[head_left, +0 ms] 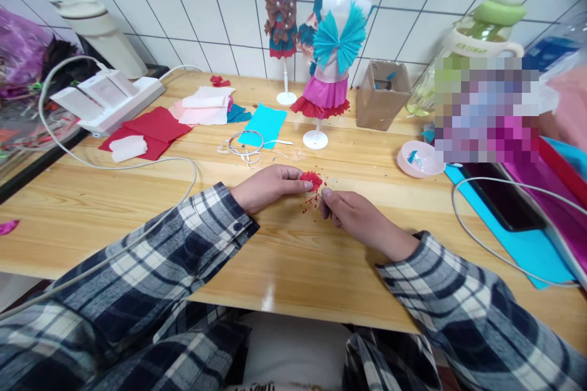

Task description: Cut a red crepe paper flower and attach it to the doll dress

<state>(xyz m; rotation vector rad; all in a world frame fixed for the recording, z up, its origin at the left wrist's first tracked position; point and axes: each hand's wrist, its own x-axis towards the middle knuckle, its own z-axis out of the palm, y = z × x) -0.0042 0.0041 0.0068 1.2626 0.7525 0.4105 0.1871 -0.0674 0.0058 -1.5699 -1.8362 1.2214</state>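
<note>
Between thumb and fingers, my left hand (275,186) pinches a small red paper flower (312,179) with a fringed edge, held low over the wooden table (293,269). My right hand (351,211) is just to the right of the flower, its thumb and fingers pressed together. Something thin and dark shows at those fingertips, too small to name. Tiny red scraps (310,200) lie scattered on the wood beneath and around the flower. Behind the hands stands a small white dress form (342,6) with a turquoise pleated bow (340,40) and a pink and red skirt (324,95).
Farther back are another dressed form (282,18) and a cardboard box (383,98). A pink bowl (420,162) and phone (502,198) lie right. Left are red paper (158,128), a power strip (110,104) and a white cable (195,174) crossing my left sleeve. Coiled wire (247,143) lies ahead.
</note>
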